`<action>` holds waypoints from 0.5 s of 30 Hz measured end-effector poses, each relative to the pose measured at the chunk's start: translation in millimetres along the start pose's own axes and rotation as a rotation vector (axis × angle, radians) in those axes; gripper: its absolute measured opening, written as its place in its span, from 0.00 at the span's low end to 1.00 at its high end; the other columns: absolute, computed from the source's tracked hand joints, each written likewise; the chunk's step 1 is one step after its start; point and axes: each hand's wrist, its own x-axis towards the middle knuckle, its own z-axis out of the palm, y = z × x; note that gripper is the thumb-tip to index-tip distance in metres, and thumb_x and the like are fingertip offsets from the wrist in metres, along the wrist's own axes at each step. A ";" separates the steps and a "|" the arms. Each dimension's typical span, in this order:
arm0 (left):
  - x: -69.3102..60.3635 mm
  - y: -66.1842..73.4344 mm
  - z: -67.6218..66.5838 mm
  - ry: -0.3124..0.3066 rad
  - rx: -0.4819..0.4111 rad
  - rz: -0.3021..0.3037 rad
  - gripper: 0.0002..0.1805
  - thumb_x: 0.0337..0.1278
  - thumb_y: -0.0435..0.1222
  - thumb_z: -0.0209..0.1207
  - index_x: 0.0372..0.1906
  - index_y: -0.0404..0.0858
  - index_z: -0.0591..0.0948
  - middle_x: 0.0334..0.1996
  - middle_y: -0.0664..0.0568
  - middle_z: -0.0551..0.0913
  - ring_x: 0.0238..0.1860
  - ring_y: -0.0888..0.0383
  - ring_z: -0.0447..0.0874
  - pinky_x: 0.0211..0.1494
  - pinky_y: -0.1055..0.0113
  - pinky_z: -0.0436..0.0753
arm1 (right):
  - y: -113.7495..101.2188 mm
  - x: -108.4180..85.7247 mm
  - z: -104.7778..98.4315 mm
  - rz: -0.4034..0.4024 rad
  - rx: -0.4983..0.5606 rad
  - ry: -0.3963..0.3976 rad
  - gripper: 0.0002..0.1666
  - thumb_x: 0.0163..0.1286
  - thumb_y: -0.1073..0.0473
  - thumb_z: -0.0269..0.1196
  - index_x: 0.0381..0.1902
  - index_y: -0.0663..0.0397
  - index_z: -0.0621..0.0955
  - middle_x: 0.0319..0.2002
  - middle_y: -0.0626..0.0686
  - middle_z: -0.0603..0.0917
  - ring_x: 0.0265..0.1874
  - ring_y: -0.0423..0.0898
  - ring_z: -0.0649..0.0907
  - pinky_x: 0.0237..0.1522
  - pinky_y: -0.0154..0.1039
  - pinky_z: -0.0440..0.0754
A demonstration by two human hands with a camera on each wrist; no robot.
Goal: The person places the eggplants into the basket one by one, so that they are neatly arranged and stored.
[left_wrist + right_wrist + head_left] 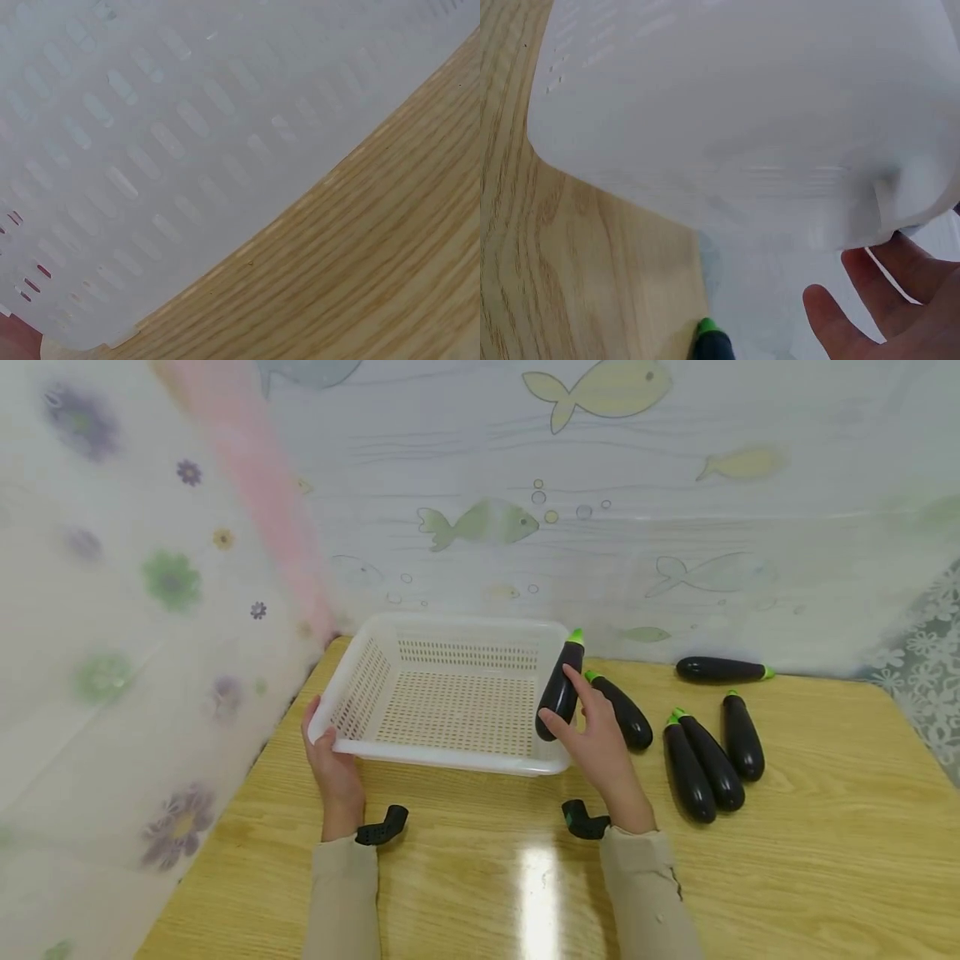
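Observation:
A white plastic basket (450, 760) with slotted walls stands on the wooden table. My left hand (336, 770) grips its front left corner, thumb over the rim; in the left wrist view the basket's side wall (172, 150) fills most of the picture. My right hand (600, 747) holds a dark eggplant (561, 689) with a green stem, thumb and fingers round it, above the basket's right rim. In the right wrist view, fingers (877, 289) show beside the basket's outer wall (780, 112), and the held eggplant is hidden there.
Right of the basket lies an eggplant (626, 714) close to its wall. Farther right lie several more, among them a pair side by side (688, 772), one next to them (742, 739) and one at the back edge (720, 670). A patterned curtain (480, 527) hangs behind the table.

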 end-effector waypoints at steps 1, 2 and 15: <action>0.0 0.1 -0.4 0.002 0.005 -0.002 0.29 0.53 0.30 0.37 0.64 0.39 0.57 0.61 0.47 0.61 0.61 0.45 0.57 0.60 0.54 0.56 | -0.9 0.3 1.1 -0.003 -0.013 -0.002 0.40 0.57 0.35 0.55 0.65 0.21 0.52 0.67 0.49 0.52 0.64 0.52 0.54 0.54 0.59 0.59; 0.1 0.2 -0.8 0.002 0.009 -0.004 0.29 0.53 0.30 0.36 0.65 0.39 0.57 0.61 0.47 0.61 0.61 0.46 0.58 0.60 0.54 0.56 | -2.2 0.5 2.6 -0.008 -0.034 0.000 0.41 0.57 0.35 0.56 0.65 0.21 0.52 0.67 0.50 0.52 0.64 0.53 0.52 0.53 0.61 0.58; 0.6 -0.4 -2.0 0.005 0.025 -0.010 0.29 0.53 0.31 0.38 0.64 0.40 0.58 0.61 0.48 0.61 0.60 0.47 0.59 0.59 0.54 0.56 | -6.4 -0.4 22.1 -0.141 -0.283 0.060 0.37 0.60 0.47 0.58 0.66 0.36 0.59 0.56 0.61 0.61 0.55 0.59 0.57 0.47 0.55 0.64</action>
